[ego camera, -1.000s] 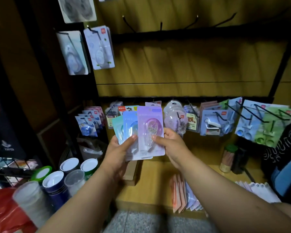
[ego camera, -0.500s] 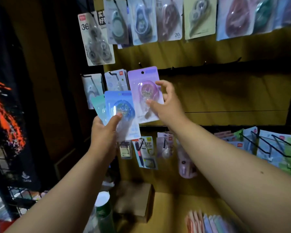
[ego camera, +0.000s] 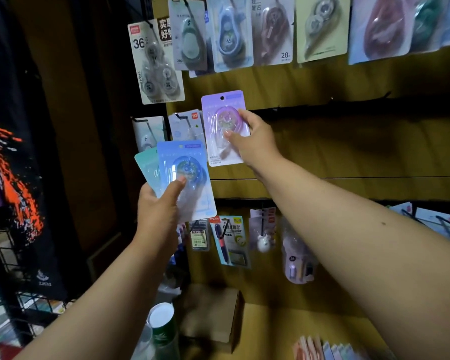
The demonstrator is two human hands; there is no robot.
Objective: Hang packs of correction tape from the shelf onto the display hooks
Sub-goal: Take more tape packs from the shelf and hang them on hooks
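Note:
My right hand grips a purple correction tape pack upright against the wooden display wall, its hang hole level with the black hook rail. My left hand holds a fanned bunch lower left: a blue correction tape pack in front and a teal pack behind it. Just left of the purple pack, two white packs hang on hooks. More loose packs lie on the wooden shelf at the bottom right.
A row of hung correction tape packs fills the top. Pens and small items hang on the lower rail. A cardboard box and a green-and-white cup stand below. A black wire rack is at left.
The view tilted up from the shelf to the display wall. My right hand pulled the purple pack out of the bunch and raised it to the hook rail; my left hand rose with the other packs.

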